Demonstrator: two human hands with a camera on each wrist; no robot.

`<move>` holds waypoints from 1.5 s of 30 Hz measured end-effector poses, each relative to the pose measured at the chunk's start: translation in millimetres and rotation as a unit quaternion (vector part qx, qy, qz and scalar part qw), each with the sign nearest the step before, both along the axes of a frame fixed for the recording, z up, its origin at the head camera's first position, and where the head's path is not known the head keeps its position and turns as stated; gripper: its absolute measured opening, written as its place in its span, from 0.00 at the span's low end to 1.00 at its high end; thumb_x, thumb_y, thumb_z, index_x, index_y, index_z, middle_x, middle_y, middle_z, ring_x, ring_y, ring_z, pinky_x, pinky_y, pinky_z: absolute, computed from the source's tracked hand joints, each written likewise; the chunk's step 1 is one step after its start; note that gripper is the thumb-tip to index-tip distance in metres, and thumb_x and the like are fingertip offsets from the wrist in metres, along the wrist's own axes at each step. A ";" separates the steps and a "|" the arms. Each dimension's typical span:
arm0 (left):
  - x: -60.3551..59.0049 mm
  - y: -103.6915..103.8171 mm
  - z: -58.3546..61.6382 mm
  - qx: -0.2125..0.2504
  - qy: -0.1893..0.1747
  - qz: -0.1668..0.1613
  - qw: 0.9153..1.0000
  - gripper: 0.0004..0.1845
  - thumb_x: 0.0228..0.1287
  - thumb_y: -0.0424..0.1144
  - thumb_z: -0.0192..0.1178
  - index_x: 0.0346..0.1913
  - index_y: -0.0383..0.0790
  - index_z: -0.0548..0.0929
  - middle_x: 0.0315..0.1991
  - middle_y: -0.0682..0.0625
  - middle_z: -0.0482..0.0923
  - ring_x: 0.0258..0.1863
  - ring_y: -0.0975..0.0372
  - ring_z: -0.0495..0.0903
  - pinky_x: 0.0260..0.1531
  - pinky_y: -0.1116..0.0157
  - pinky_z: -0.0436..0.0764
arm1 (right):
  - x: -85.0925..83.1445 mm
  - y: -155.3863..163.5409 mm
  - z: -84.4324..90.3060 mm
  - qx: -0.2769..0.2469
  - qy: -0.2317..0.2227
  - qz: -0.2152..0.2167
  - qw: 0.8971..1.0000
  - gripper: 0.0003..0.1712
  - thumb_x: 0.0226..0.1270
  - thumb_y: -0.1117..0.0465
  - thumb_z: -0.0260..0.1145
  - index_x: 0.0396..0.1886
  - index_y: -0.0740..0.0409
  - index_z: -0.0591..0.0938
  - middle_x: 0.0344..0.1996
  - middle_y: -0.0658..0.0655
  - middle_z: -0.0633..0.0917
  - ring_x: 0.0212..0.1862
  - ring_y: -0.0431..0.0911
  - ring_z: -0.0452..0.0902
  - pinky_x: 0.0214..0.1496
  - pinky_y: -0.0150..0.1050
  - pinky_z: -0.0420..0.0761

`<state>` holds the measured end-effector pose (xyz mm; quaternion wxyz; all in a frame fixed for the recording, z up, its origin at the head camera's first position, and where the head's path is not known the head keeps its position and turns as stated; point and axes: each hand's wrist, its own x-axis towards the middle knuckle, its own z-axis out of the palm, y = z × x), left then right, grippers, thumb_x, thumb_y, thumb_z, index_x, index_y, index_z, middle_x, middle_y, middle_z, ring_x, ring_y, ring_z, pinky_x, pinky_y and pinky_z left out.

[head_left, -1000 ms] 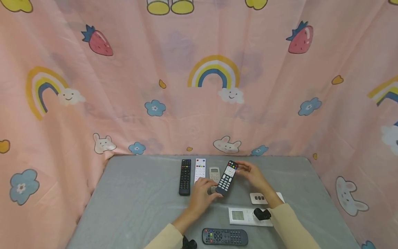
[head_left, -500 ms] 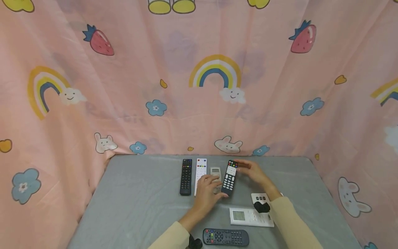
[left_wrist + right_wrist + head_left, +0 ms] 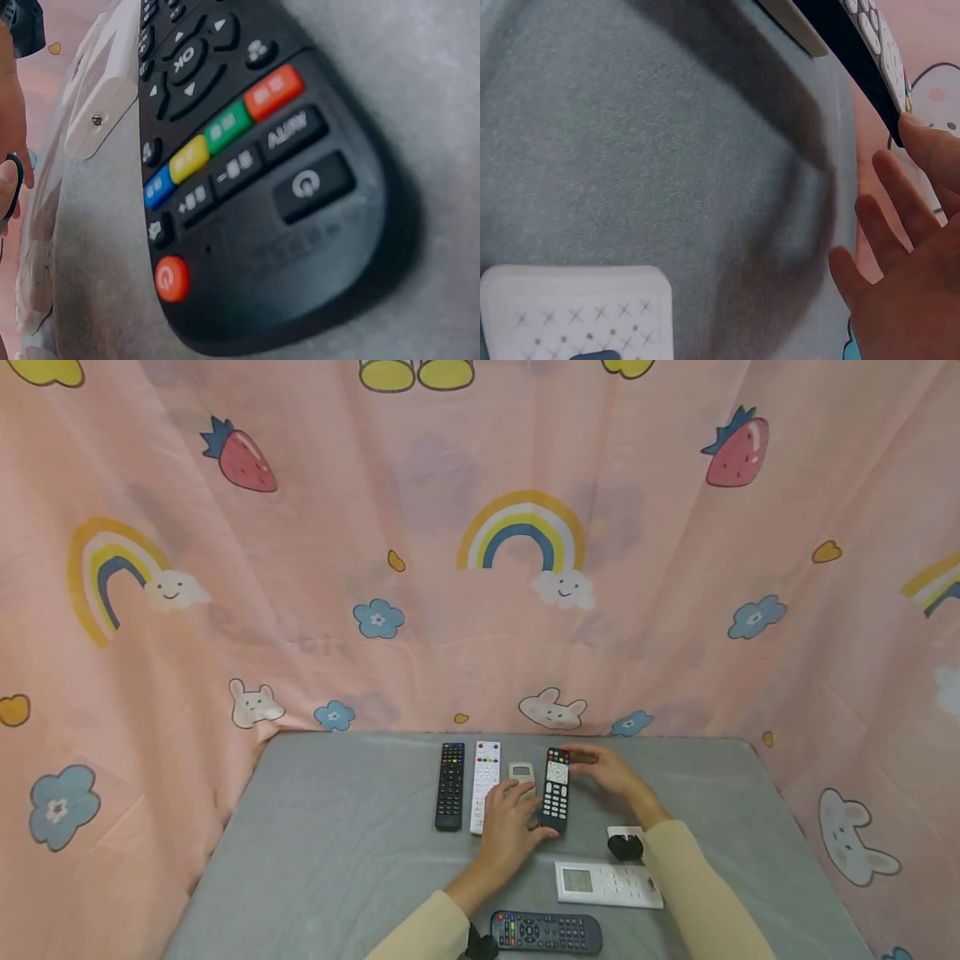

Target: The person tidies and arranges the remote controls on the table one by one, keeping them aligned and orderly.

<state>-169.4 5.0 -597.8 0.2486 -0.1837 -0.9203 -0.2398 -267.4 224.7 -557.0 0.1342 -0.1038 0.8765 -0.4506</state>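
Hands, head view: I see my left hand (image 3: 512, 822) at the near end of the black remote with white keys (image 3: 556, 789), thumb against its lower edge and fingers lying over the small grey remote (image 3: 521, 772) beside it. My right hand (image 3: 609, 772) has its fingertips at the far end of the same black remote, fingers nearly straight. I cannot tell whether either hand truly grips it or only steadies it.
Remote's place, head view: it lies lengthwise on the grey table (image 3: 330, 852), rightmost in a row with the long black remote (image 3: 450, 786), the white remote (image 3: 485, 775) and the small grey one.
Nearer items, head view: a white remote with a screen (image 3: 608, 884) lies near my right sleeve, a dark remote with coloured keys (image 3: 546, 932) sits at the table's near edge, and a small white unit (image 3: 624, 835) is partly hidden by my wrist camera.
Left wrist view: the dark remote with coloured keys (image 3: 247, 165) fills the frame, with the white screen remote's edge (image 3: 97, 97) just beyond it.
Right wrist view: my right hand's fingers (image 3: 900, 232) are spread and relaxed, one fingertip touching the black remote's end (image 3: 870, 52). A white perforated piece (image 3: 574, 311) sits at the lower left on the grey cloth.
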 end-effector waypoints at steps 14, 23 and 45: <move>-2.1 8.2 -1.2 -0.013 -0.039 0.025 0.999 0.31 0.32 0.63 0.77 0.42 0.49 0.89 0.55 0.53 0.84 0.60 0.57 0.74 0.66 0.55 0.69 | -7.7 -6.9 -1.4 0.025 0.051 0.030 0.998 0.25 0.65 0.63 0.65 0.63 0.61 0.78 0.70 0.68 0.71 0.72 0.68 0.61 0.72 0.70 0.58; -3.2 11.5 -6.1 -0.035 -0.053 0.038 0.997 0.32 0.31 0.64 0.77 0.41 0.49 0.89 0.55 0.54 0.82 0.60 0.58 0.73 0.66 0.56 0.69 | -10.6 -9.1 -10.0 0.033 0.055 0.032 0.997 0.24 0.65 0.66 0.64 0.61 0.63 0.79 0.70 0.70 0.70 0.72 0.69 0.61 0.71 0.69 0.61; -4.8 13.2 -7.3 -0.052 -0.119 0.040 0.991 0.34 0.36 0.64 0.76 0.47 0.49 0.86 0.59 0.53 0.78 0.61 0.59 0.73 0.62 0.60 0.76 | -7.9 -17.3 -18.1 0.067 0.075 0.026 0.995 0.23 0.65 0.68 0.61 0.60 0.63 0.79 0.67 0.71 0.72 0.71 0.69 0.62 0.72 0.70 0.59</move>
